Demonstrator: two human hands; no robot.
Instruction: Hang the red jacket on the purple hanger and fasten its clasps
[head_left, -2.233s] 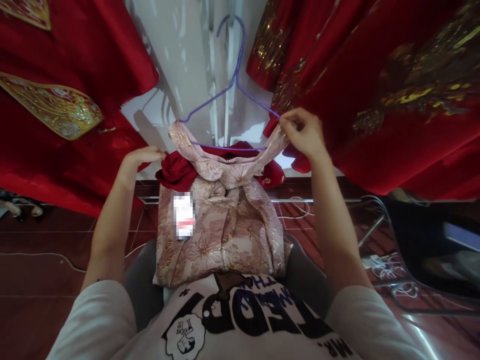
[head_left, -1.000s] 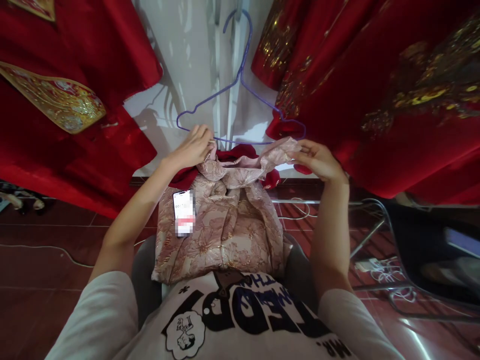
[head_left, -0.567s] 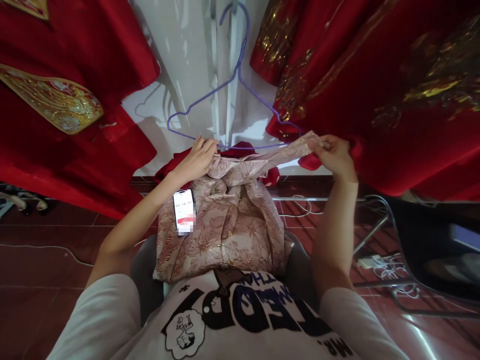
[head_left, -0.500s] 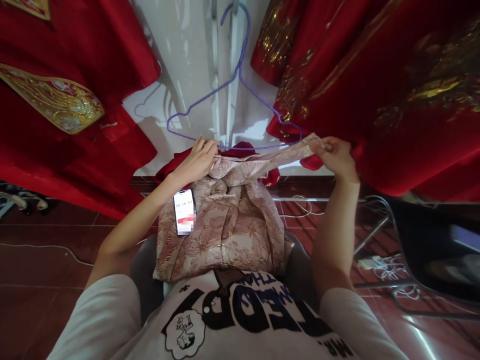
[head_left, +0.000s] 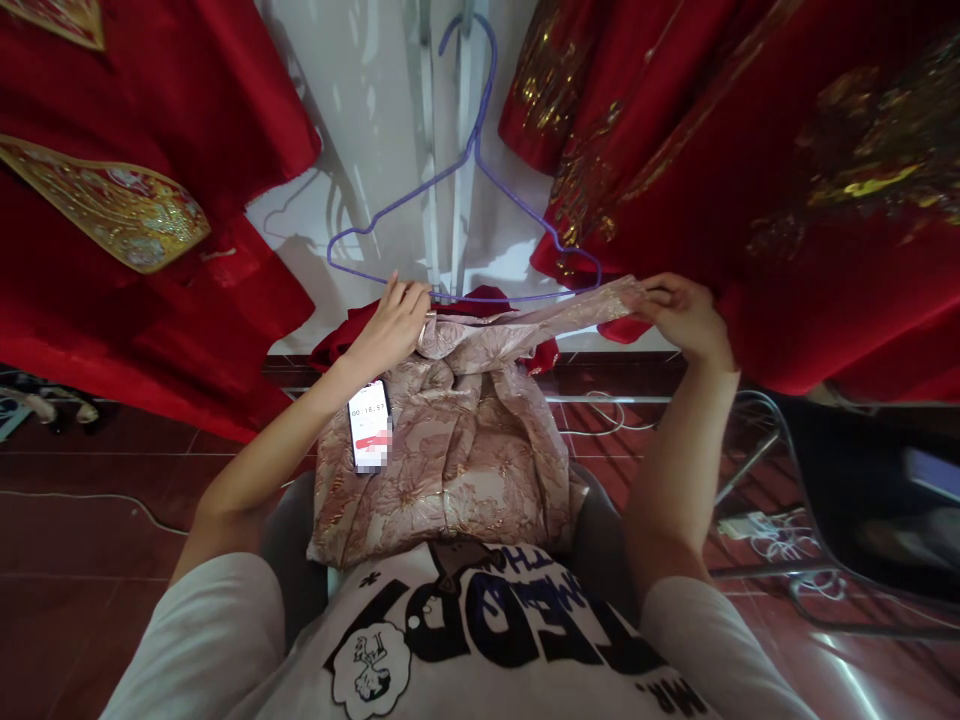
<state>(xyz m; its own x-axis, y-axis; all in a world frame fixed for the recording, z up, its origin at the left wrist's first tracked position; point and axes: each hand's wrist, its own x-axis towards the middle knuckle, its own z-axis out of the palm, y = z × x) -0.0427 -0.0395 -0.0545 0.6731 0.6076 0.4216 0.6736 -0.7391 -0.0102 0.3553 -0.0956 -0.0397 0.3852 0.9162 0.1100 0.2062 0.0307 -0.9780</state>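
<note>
A pink brocade garment (head_left: 465, 460) with a floral pattern lies over my lap. At its upper left, my left hand (head_left: 399, 315) grips the fabric by the lower bar of a purple hanger (head_left: 525, 202). My right hand (head_left: 679, 312) pinches the far end of a strip of the same fabric, stretched out to the right below the hanger's right corner. The hanger hangs upright in front of me. A phone (head_left: 369, 428) with a lit timer screen rests on the garment's left side. Whether my left fingers also touch the hanger is hard to tell.
Red garments with gold decoration hang at the left (head_left: 225, 250) and right (head_left: 675, 200). Dark red cloth (head_left: 491, 297) lies behind the hanger's bar. A black chair (head_left: 847, 480) stands at the right, with white cables (head_left: 772, 535) on the tiled floor beside it.
My right hand has shifted slightly to the right, with the fabric strip still pinched in it. The hanger appears slightly lower and further left. My left hand has hardly moved.
</note>
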